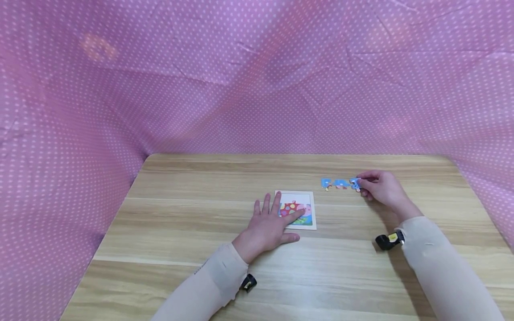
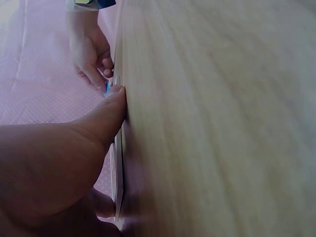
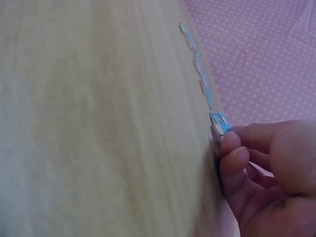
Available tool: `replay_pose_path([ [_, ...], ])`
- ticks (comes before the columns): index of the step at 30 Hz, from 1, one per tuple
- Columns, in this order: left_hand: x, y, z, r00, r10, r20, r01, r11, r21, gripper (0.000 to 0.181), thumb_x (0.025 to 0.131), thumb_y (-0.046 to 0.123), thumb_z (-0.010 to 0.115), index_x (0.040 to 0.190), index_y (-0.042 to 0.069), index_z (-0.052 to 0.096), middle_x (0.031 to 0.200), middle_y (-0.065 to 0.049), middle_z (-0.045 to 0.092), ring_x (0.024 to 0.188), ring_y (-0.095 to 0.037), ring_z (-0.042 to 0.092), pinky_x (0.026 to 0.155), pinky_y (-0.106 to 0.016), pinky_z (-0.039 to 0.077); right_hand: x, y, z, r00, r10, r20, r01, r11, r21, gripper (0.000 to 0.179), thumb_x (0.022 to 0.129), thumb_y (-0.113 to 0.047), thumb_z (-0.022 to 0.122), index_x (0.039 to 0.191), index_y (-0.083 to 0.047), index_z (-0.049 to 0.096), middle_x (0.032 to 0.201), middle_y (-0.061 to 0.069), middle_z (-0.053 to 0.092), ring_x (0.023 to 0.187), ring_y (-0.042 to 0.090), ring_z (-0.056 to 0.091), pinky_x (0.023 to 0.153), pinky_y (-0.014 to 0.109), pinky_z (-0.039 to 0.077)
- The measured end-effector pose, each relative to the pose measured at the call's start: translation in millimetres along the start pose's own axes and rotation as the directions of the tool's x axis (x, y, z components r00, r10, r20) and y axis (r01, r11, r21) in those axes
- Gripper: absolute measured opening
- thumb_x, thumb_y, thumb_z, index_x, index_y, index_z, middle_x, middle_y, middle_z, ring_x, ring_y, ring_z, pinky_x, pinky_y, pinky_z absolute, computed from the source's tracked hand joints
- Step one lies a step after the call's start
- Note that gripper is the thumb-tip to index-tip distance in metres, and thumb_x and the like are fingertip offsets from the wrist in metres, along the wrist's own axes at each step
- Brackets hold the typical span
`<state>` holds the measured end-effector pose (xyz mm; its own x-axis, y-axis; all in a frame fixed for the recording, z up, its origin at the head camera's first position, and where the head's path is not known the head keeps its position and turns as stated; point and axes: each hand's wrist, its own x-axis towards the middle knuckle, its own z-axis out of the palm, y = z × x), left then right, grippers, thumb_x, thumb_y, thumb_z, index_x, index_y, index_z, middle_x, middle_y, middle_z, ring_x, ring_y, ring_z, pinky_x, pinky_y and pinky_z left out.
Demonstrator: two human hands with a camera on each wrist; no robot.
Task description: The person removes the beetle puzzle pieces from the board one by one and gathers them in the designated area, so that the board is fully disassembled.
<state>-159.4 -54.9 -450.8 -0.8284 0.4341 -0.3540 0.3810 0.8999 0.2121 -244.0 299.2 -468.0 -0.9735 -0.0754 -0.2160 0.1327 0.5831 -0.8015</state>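
Observation:
A small puzzle board (image 1: 314,211) with a pale frame lies on the table, its lower part filled with a colourful picture and its upper strip white. Spread fingers of my left hand (image 1: 265,228) rest across the board's left side, the thumb on the wood below it. My right hand (image 1: 383,189) pinches a blue puzzle piece (image 3: 221,121) between thumb and fingers, at the right end of a short row. Beside it lie two more pieces, a middle blue-and-pink piece (image 1: 341,183) and a left blue piece (image 1: 325,183).
The wood-grain table (image 1: 180,223) has rounded back corners. A pink dotted cloth (image 1: 257,80) hangs behind it and along both sides. Black wrist cameras sit at both sleeves, the right camera (image 1: 387,241) close over the tabletop.

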Motion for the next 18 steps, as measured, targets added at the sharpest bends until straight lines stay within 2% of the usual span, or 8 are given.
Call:
replay_pose_path([
  [7, -0.6, -0.2, 0.1, 1.000, -0.002, 0.002, 0.002, 1.000, -0.012, 0.073, 0.101, 0.070, 0.059, 0.166, 0.056, 0.029, 0.183, -0.020, 0.001, 0.168, -0.050, 0.002, 0.134, -0.070, 0.009, -1.0, -2.7, 3.2, 1.000, -0.016, -0.012, 0.015, 1.000, -0.020, 0.036, 0.111, -0.012, 0.060, 0.134, 0.015, 0.062, 0.085, 0.005, 0.072, 0.070, 0.005, 0.064, 0.063, 0.024, 0.060],
  [18, 1.3, -0.7, 2.8, 1.000, -0.006, -0.002, 0.006, 1.000, -0.014, 0.073, 0.100, 0.070, 0.060, 0.165, 0.058, 0.028, 0.183, -0.019, -0.001, 0.168, -0.049, -0.001, 0.134, -0.070, 0.007, -1.0, -3.3, 2.5, 1.000, 0.009, -0.003, -0.009, 0.997, -0.077, 0.035, 0.111, -0.012, 0.059, 0.135, 0.013, 0.061, 0.089, 0.010, 0.073, 0.074, 0.011, 0.067, 0.065, 0.027, 0.062],
])
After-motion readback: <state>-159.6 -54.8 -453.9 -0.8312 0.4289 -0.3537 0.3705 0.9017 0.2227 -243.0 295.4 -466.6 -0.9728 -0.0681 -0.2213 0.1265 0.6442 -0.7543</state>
